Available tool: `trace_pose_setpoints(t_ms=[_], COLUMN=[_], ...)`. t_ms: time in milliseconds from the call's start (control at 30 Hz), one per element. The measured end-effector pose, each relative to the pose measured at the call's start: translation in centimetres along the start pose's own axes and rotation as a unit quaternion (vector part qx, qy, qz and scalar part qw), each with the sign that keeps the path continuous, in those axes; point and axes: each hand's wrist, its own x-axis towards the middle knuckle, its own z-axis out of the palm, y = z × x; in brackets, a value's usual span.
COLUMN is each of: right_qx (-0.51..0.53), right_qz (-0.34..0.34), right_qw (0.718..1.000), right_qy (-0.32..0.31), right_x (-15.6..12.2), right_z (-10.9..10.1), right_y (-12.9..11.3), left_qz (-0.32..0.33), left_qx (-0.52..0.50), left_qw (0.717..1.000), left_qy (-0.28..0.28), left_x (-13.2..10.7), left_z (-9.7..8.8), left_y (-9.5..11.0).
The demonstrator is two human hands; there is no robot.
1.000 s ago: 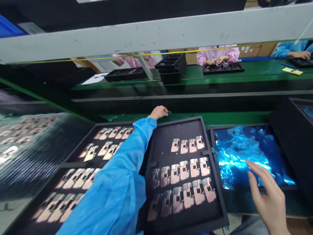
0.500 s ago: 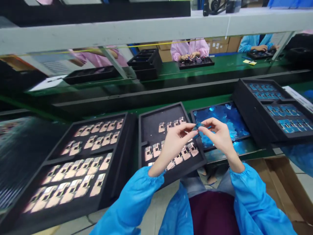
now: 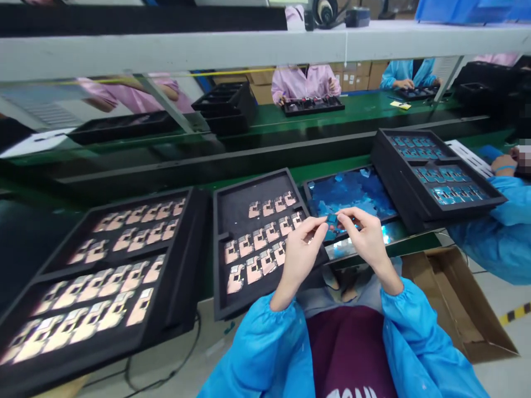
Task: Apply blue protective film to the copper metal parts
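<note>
Between my two hands a small blue circuit board (image 3: 332, 219) is held at fingertip level, just in front of a tray of blue film scraps. My left hand (image 3: 305, 246) pinches the board's left edge with thumb and index finger. On the opposite edge, the fingertips of my right hand (image 3: 364, 235) are closed. Fine details of the board are too small to make out. Left of my hands, a black foam tray (image 3: 234, 207) holds rows of pinkish, copper-coloured circuit boards (image 3: 259, 237). The blue film scraps (image 3: 344, 190) lie behind the board.
A larger black tray (image 3: 174, 309) of copper-coloured boards stands at left. On the right, stacked black trays (image 3: 394, 190) carry blue boards. A cardboard box (image 3: 452, 304) sits on the floor below. A white shelf (image 3: 232, 44) crosses overhead; co-workers sit across the bench and at right.
My view has swung right, so the trays appear farther left. The hands have drawn slightly apart around the board, which shows flatter and more fully between the fingertips.
</note>
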Motion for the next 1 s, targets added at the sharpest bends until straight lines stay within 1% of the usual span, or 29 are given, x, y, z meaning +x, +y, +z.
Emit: trace_pose_setpoints(t_ms=[67,133,267,333,400,467,567,633,733,800,867,933,1000], right_qx=[-0.047,-0.103,-0.225,-0.262,-0.287,-0.314,-0.337,-0.331,-0.298,-0.260,-0.213,-0.176,-0.166], right_qz=[-0.044,-0.099,-0.175,-0.205,-0.234,-0.265,-0.312,-0.332,-0.347,-0.344,-0.314,-0.250,-0.159], right_qw=[0.998,0.989,0.957,0.940,0.926,0.909,0.888,0.883,0.888,0.901,0.925,0.952,0.973], right_qy=[0.010,0.019,0.054,0.072,0.080,0.064,0.000,-0.031,-0.044,-0.047,-0.032,0.009,0.035], right_x=[-0.2,-0.5,-0.7,-0.8,-0.8,-0.8,-0.8,-1.0,-1.5,-1.8,-1.7,-0.6,2.0], right_z=[-0.1,-0.1,-0.2,-0.2,-0.2,-0.3,-0.5,-0.6,-0.4,0.1,0.4,0.4,0.1], right_y=[0.1,0.2,0.4,0.5,0.7,0.8,0.7,0.6,0.4,0.5,1.1,2.4,4.3], left_qz=[-0.019,-0.042,-0.060,-0.068,-0.093,-0.129,-0.176,-0.195,-0.218,-0.223,-0.206,-0.170,-0.143], left_qx=[-0.015,-0.033,-0.058,-0.075,-0.105,-0.152,-0.233,-0.276,-0.316,-0.318,-0.295,-0.234,-0.125], left_qw=[1.000,0.998,0.997,0.995,0.990,0.980,0.956,0.941,0.923,0.921,0.930,0.946,0.964], left_qy=[0.006,0.016,0.000,-0.012,-0.017,-0.021,-0.026,-0.026,-0.011,0.021,0.080,0.144,0.188], left_x=[-0.3,-0.4,-0.4,-0.5,-0.5,-0.5,-0.1,0.2,0.6,1.0,1.7,3.1,4.9], left_z=[0.1,0.1,0.1,0.0,-0.2,-0.4,-0.9,-1.2,-1.9,-3.0,-5.0,-8.2,-12.4], left_y=[-0.4,-0.7,-1.1,-1.3,-1.5,-1.7,-1.9,-2.0,-2.2,-2.7,-3.4,-4.2,-5.1])
